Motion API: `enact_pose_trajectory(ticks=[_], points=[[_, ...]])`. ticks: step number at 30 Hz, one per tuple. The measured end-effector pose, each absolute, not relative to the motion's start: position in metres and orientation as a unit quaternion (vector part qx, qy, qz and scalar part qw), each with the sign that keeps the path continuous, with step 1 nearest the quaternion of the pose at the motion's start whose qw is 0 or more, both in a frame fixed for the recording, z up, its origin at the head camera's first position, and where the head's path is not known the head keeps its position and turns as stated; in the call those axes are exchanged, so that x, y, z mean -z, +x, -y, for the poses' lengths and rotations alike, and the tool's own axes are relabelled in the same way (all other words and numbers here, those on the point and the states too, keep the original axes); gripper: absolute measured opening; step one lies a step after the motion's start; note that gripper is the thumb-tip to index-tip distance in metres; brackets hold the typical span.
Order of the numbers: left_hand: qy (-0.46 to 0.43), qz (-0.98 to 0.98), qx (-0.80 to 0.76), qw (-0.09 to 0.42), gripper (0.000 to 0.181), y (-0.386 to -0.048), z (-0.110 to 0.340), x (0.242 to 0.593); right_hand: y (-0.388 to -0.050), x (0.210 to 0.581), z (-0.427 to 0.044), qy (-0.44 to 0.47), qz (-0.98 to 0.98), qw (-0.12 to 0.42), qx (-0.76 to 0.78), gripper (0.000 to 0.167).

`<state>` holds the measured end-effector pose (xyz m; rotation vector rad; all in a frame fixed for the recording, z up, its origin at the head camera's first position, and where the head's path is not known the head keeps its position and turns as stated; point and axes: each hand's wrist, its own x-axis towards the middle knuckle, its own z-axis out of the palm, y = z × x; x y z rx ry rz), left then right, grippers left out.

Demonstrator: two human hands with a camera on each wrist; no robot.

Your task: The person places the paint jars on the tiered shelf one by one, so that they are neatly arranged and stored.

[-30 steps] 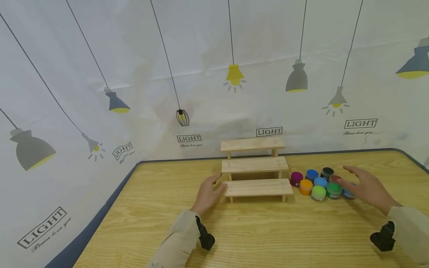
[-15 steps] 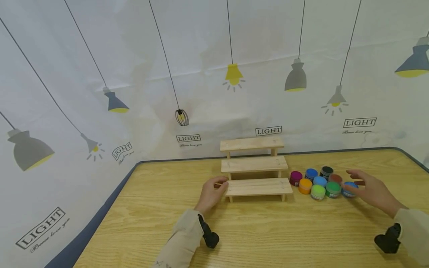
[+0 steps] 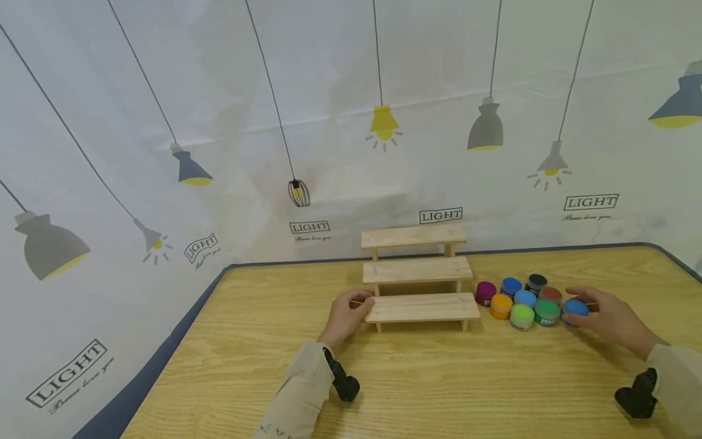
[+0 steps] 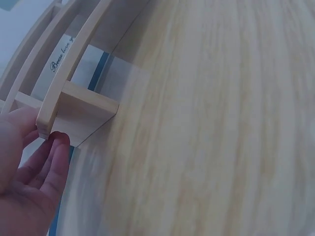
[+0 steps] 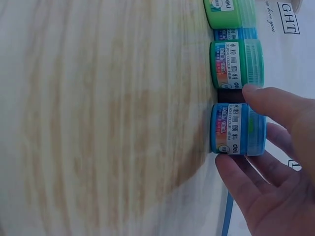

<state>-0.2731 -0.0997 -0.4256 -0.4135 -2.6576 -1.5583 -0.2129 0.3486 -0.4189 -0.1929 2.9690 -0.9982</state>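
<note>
Right grip [image 3: 613, 318] around upright blue jar [image 5: 238, 129]

Boxed signs [image 3: 309, 227] on the backdrop [image 3: 340, 122] are reading "LIGHT", script beneath is ending "love you", and by me the blue jar [image 5: 238, 129] and green jar [image 5: 237, 64] are showing "水粉画颜料", the blue one's label also saying "deli".

A three-tiered wooden stand [image 3: 422, 308], pale and visibly grained, rests upright on the surface [image 3: 417, 378], its boards stepping higher toward the back. Well apart to its right, a squat blue jar [image 5: 238, 129] (labelled, its ribbed lid on) stands upright just beside a green jar [image 5: 237, 64].
</note>
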Motion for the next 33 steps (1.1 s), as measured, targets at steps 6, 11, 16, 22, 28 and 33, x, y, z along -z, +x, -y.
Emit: enact_pose_trajectory(ticks=[6,11,16,22,28,33], points=[[-0.130,0.855,0.502,0.010,0.022,-0.274,0.100,0.425,-0.213,0.420,-0.348,-0.063,-0.947,-0.002,0.314,0.062],[-0.133,0.846,0.517,0.006,0.023,-0.275,0.100,0.426,-0.215,0.423,-0.351,-0.067,-0.947,-0.002,0.315,0.060],[-0.139,0.829,0.542,0.001,0.025,-0.275,0.100,0.426,-0.216,0.425,-0.354,-0.066,-0.946,0.009,0.318,0.062],[-0.131,0.821,0.555,-0.016,0.024,-0.275,0.101,0.426,-0.217,0.426,-0.355,-0.065,-0.946,0.017,0.316,0.065],[-0.124,0.816,0.564,-0.027,0.025,-0.268,0.099,0.413,-0.218,0.426,-0.356,-0.067,-0.946,0.015,0.317,0.065],[-0.143,0.817,0.559,-0.022,0.024,-0.275,0.102,0.423,-0.219,0.429,-0.357,-0.050,-0.948,0.016,0.315,0.067]])
